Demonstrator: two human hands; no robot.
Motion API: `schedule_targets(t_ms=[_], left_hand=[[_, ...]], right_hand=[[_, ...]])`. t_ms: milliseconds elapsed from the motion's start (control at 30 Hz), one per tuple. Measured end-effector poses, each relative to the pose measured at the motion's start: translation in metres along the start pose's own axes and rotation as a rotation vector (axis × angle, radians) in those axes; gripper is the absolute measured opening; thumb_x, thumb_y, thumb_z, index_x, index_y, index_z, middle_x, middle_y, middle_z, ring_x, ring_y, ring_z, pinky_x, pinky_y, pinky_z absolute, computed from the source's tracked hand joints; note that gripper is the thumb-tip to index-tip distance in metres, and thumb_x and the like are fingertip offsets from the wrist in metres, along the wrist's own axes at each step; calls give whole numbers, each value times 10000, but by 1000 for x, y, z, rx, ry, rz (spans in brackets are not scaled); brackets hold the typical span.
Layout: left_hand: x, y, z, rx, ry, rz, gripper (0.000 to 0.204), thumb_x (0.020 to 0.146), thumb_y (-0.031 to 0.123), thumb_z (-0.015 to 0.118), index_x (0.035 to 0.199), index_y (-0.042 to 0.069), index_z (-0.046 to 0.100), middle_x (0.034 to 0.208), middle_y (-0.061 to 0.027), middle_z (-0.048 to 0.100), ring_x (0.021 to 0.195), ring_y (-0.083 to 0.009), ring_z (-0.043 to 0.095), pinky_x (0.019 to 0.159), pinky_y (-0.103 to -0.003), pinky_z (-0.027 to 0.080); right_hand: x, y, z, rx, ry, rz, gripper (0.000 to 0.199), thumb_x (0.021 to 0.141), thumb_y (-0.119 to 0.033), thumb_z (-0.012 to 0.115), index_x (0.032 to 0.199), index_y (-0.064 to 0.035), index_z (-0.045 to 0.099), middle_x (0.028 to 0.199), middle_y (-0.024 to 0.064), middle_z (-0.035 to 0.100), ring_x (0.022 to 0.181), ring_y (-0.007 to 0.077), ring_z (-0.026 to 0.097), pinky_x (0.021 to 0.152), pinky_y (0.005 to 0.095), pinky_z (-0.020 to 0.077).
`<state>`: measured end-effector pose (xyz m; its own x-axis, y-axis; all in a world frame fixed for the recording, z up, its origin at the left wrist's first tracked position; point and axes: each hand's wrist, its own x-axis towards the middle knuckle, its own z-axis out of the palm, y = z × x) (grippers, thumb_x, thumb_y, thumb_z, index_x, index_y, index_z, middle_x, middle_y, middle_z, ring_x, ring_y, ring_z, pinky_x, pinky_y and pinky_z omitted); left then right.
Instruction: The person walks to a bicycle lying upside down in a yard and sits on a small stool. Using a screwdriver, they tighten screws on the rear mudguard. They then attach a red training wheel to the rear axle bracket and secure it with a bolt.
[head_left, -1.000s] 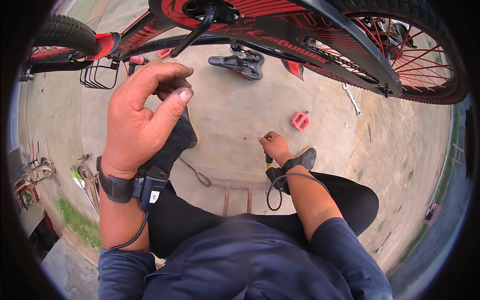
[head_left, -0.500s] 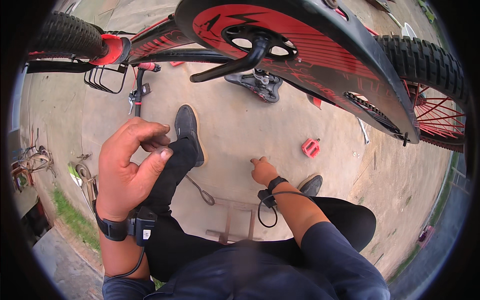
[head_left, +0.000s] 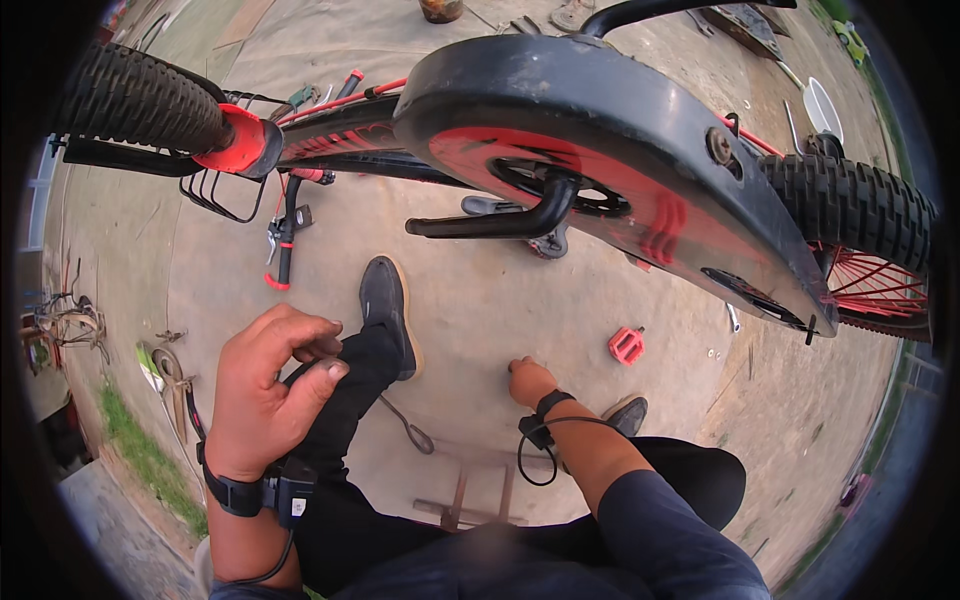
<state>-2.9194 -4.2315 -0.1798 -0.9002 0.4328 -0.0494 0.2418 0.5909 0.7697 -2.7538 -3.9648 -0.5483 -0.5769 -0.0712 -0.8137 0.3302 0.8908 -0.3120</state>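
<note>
My left hand (head_left: 280, 385) is raised over my left leg. Its fingers are half curled, with a gap to the thumb and nothing visible between them. Lower down, near the ground, my right hand (head_left: 532, 383) is closed; whatever it may hold is hidden. A red pedal (head_left: 627, 346) lies on the ground to its right. In front of me stands an upside-down bicycle with a black and red chain guard (head_left: 640, 190). Its near black crank arm (head_left: 490, 222) has no pedal on its end. The handlebar (head_left: 287, 235) and the partly hidden saddle (head_left: 550, 243) are at the ground.
The knobbly tyres rise left (head_left: 140, 100) and right (head_left: 850, 210). A spanner (head_left: 735, 318) lies beyond the pedal. By my left shoe (head_left: 385, 310) is a looped metal rod (head_left: 415, 435), with a low metal frame (head_left: 465, 500) below me. A white bowl-like thing (head_left: 822, 108) is at the far right.
The view has shifted, so the bicycle looks turned and more ground shows behind it. My right hand's fingers have drawn together; my left hand keeps its curled pose.
</note>
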Motion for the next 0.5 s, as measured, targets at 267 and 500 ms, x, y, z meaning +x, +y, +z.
schedule_targets(t_ms=[267,500], left_hand=[[4,-4,3,15,-7,12,255,814,6,749,1051,-6,656,876,-107,662,770,-208,673,700,-300,537],[3,10,12,8,-20,17,256,814,-3,748,1056,-4,666,874,-106,661,772,-208,677,694,-307,540]], right_hand=[[9,8,5,-27,-26,18,255,916,-104,541,1082,-9,709,1158,227,686,1084,411,666,910,494,560],[-6,2,-23,318,245,-183,223,884,-224,682,1023,-55,727,963,159,728,884,338,702,788,432,565]])
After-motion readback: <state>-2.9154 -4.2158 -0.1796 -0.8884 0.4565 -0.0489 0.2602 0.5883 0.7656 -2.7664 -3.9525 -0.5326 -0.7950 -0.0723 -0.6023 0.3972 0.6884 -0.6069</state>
